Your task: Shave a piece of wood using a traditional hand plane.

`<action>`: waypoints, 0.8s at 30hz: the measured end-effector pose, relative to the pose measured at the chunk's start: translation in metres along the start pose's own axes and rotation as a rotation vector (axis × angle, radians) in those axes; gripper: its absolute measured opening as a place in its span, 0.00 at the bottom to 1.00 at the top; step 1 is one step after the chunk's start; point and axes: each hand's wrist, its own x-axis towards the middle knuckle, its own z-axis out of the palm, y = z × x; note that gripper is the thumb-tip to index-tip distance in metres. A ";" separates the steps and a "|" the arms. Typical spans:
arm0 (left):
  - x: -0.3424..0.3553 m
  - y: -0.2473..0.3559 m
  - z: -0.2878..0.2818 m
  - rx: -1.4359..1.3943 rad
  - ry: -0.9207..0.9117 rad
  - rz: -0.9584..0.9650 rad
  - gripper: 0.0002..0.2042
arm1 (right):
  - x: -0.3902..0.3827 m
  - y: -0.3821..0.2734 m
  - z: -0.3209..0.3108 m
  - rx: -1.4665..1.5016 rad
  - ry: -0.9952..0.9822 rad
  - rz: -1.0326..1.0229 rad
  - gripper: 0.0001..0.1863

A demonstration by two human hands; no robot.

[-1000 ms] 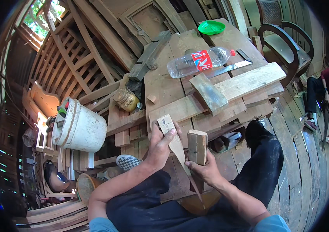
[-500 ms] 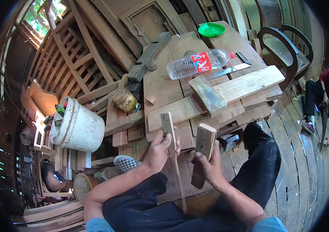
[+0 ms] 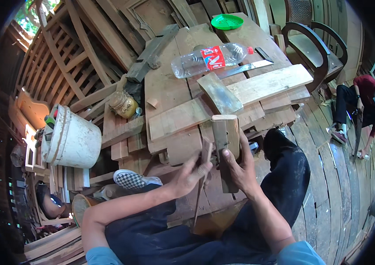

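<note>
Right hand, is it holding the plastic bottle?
No, the right hand grips a wooden block; the bottle lies on the boards.

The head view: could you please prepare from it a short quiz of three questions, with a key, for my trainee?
1. Which of the person's hands holds the thick brown wooden block?
2. True or false: the clear plastic bottle with a red label lies on its side.
3. Where is the shallow green dish? (a) on the floor; (b) on the brown wooden boards, beyond the bottle; (c) inside the white bucket.

Key: 1. The right hand. 2. True. 3. b.
</note>
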 end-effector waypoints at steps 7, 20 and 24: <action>-0.004 -0.011 -0.009 0.514 -0.056 0.114 0.31 | 0.008 -0.011 -0.019 -0.177 -0.136 0.013 0.33; -0.009 0.014 -0.008 0.060 -0.150 -0.110 0.25 | 0.006 -0.014 -0.012 -0.210 -0.096 0.090 0.32; -0.006 0.019 -0.010 0.036 -0.082 -0.074 0.22 | 0.005 -0.015 -0.009 -0.127 -0.140 0.044 0.31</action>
